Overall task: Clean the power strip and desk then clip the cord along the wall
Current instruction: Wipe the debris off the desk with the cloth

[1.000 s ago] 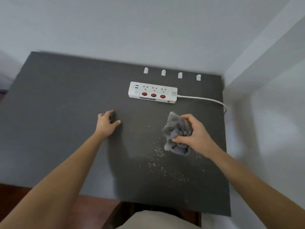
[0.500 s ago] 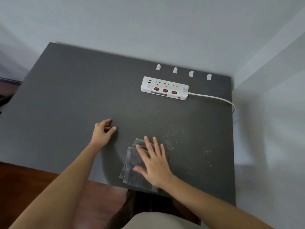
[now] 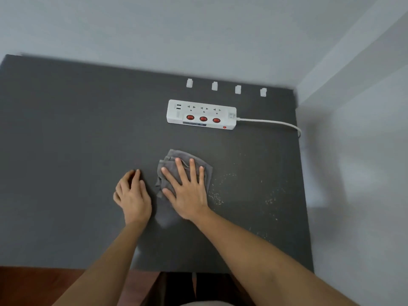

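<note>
A white power strip (image 3: 201, 115) with three red switches lies near the back of the dark grey desk (image 3: 66, 151). Its white cord (image 3: 271, 123) runs right and drops over the desk's right edge. Several white cord clips (image 3: 189, 83) stand in a row along the wall at the desk's back edge. My right hand (image 3: 187, 188) lies flat, fingers spread, pressing a grey cloth (image 3: 174, 157) onto the desk. My left hand (image 3: 132, 195) rests palm down on the desk just left of the cloth, holding nothing. Pale crumbs (image 3: 217, 196) are scattered right of the cloth.
Grey walls meet in a corner at the back right (image 3: 297, 89), close against the desk's right edge. A reddish-brown floor (image 3: 33, 283) shows below the desk's front edge. More crumbs (image 3: 270, 200) lie near the right edge.
My right hand went from clutching the bunched cloth in the air to pressing it flat on the desk, then slid it away from the front edge. The left hand stayed resting on the desk.
</note>
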A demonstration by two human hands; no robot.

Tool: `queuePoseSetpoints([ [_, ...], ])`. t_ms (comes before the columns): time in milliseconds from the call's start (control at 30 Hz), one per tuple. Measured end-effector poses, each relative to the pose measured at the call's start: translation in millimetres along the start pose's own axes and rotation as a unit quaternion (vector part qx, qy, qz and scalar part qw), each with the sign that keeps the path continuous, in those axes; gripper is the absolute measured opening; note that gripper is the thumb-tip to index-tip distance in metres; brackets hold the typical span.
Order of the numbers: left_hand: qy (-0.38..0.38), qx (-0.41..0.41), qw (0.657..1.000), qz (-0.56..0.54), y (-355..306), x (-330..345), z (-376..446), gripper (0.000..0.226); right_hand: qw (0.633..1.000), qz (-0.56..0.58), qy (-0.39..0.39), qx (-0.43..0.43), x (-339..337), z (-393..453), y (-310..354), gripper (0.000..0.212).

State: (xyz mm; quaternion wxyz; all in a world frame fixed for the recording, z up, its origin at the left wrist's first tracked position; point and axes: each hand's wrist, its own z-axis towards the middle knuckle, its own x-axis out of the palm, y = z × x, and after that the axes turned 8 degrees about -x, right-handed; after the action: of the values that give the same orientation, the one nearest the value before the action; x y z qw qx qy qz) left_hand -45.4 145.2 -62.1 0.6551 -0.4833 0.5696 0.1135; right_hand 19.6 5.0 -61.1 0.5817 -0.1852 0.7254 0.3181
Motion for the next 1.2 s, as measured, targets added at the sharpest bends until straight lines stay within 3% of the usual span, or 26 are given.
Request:
queuePoseSetpoints([
  [167, 0.018, 0.003, 0.995, 0.097, -18.3, 22.3, -19.5, 0.053, 0.993, 0.005, -0.031, 0.116, -10.7, 22.2, -53.1, 0.056],
  [367, 0.022, 0.000, 0.993, 0.119, -16.5, 25.3, -19.6, 0.061, 0.957, -0.013, -0.070, 0.281, -29.2, -0.4, -148.1, 0.055],
  [733, 0.012, 0.001, 0.992, 0.130, -18.3, 24.4, -21.6, 0.061, 0.881, 0.037, -0.103, 0.459, -63.1, -94.5, -270.1, 0.046],
  [833, 0.019, -0.004, 0.991, 0.130, -20.7, 23.1, -21.4, 0.061, 0.854, 0.078, -0.160, 0.489, -92.7, -128.2, -289.4, 0.040],
  [933, 0.028, -0.006, 0.991, 0.132, -22.3, 21.5, -22.9, 0.059, 0.875, 0.024, -0.270, 0.400, -117.5, -136.2, -241.5, 0.044],
  [1000, 0.032, -0.006, 0.991, 0.132, -22.2, 20.3, -24.1, 0.058, 0.917, 0.013, -0.281, 0.282, -117.6, -139.3, -176.3, 0.049],
  [1100, 0.034, -0.005, 0.991, 0.128, -22.4, 18.8, -23.8, 0.060, 0.977, 0.004, -0.190, 0.095, -84.3, -156.4, -69.7, 0.051],
  [1200, 0.032, 0.000, 0.992, 0.126, -24.0, 18.1, -25.2, 0.060, 0.994, 0.001, -0.102, -0.040, -29.8, -180.8, -1.5, 0.054],
])
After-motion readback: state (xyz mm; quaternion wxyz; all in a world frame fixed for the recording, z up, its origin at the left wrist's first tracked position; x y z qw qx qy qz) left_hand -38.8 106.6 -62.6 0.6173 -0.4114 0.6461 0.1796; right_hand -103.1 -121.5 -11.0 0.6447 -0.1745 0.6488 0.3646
